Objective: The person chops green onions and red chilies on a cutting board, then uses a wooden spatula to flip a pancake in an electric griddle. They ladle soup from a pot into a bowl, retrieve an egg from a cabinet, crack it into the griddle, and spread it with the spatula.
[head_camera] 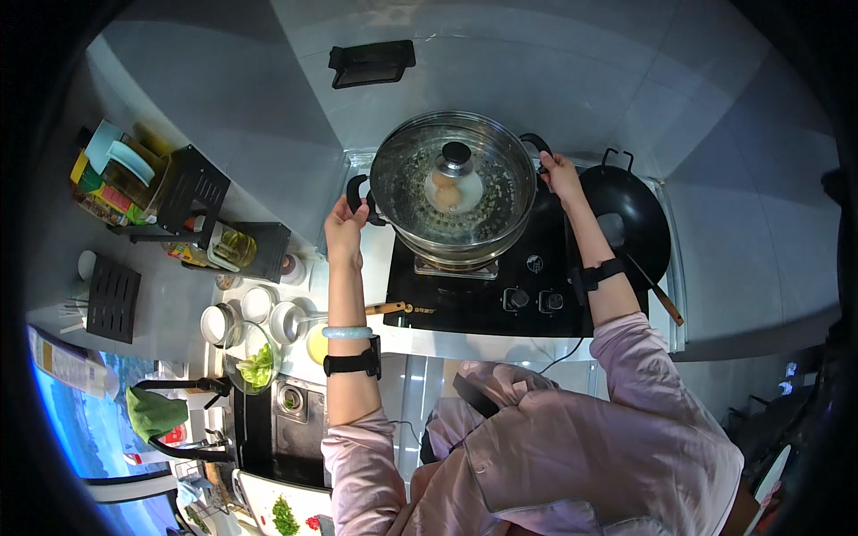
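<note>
A stainless steel steamer pot (462,253) with a glass lid (409,194) stands over the left burner of the black gas stove (442,311). My left hand (346,228) grips its left black side handle (357,194). On the other side, my right hand (560,175) is closed around the right black handle (535,142). The lid has a black knob (456,153) on top and droplets across the glass. Through it I can see a pale round dish (473,195) holding what look like eggs (448,195). Whether the pot touches the burner is hard to tell.
A black wok (637,201) with a wooden-handled utensil (667,305) sits at the right. Left of the stove are white bowls (257,305), a glass bowl with lettuce (256,368) and a sink (295,429). A cutting board (258,479) carries chopped greens (285,516). Wall racks (194,181) hold bottles.
</note>
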Demonstrator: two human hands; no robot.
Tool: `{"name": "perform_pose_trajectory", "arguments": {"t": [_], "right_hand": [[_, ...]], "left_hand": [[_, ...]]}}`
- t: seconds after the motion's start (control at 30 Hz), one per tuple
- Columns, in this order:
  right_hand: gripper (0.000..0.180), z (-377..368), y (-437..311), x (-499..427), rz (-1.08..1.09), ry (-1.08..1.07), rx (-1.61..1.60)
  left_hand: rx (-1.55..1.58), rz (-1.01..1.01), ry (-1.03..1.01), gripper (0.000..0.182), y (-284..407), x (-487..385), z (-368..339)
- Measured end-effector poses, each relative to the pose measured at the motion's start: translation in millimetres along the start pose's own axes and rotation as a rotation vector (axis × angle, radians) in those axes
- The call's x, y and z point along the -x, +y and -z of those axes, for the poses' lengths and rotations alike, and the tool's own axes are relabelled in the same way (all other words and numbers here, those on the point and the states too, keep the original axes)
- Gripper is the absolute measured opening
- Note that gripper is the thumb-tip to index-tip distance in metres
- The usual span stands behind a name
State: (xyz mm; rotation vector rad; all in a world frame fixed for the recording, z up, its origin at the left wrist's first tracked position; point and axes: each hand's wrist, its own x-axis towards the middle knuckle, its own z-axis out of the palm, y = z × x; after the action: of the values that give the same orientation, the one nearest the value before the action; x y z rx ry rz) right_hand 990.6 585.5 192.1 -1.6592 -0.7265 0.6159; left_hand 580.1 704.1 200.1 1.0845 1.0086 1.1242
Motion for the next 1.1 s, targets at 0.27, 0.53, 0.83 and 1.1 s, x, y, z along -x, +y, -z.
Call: {"name": "perform_pose_trajectory", "arguments": {"t": [0.27,0.53,0.83,1.1], "right_hand": [[0.036,6.3,3.3,6.7,-0.033,0.018,0.046],[0.046,14.0,4.4,0.5,-0.072,-0.018,0.136],[0.033,-0.7,-31.3,123.9,0.254,0.331,-0.168],[0.012,-193.4,26.3,362.8,-0.394,-1.004,-0.268]], "left_hand": [[-0.012,0.048,-0.033,0.055,0.0,18.2,-2.8],[0.01,0.039,0.053,0.064,-11.7,34.4,-6.5],[0.075,0.115,0.175,0.047,-69.4,199.9,22.7],[0.38,0.496,0.475,0.035,-110.8,383.2,148.6]]}}
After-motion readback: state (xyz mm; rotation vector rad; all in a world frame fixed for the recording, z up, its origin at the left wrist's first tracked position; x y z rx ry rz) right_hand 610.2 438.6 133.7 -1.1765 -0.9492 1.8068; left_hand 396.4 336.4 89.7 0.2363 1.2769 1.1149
